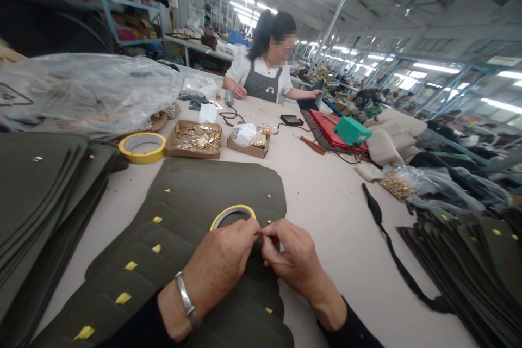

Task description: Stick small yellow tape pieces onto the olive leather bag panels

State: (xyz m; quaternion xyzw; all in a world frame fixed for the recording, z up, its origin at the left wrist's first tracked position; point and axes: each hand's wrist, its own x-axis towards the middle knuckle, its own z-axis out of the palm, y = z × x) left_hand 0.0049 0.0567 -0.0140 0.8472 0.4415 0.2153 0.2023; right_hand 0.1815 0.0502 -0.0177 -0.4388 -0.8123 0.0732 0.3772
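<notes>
Above the overlapping dark olive panels (212, 176), my two hands meet at the fingertips. My left hand (222, 255), with a silver bangle at the wrist, is closed around the near edge of a roll of yellow tape (233, 210). The hand hides the lower part of the roll. My right hand (296, 255) pinches thumb against fingers right beside the left fingertips; whatever is between them is too small to make out. Yellow tape bits (130, 266) mark the panels in a row along the left. Small gold studs (268, 196) show near the right edges.
A wider yellow tape roll (142, 148), a box of gold metal parts (194, 140) and a smaller box (248, 141) stand beyond the panels. Olive stacks flank both sides (36, 201). A black strap (391, 250) lies right. Across the table stands a co-worker in an apron (261, 81).
</notes>
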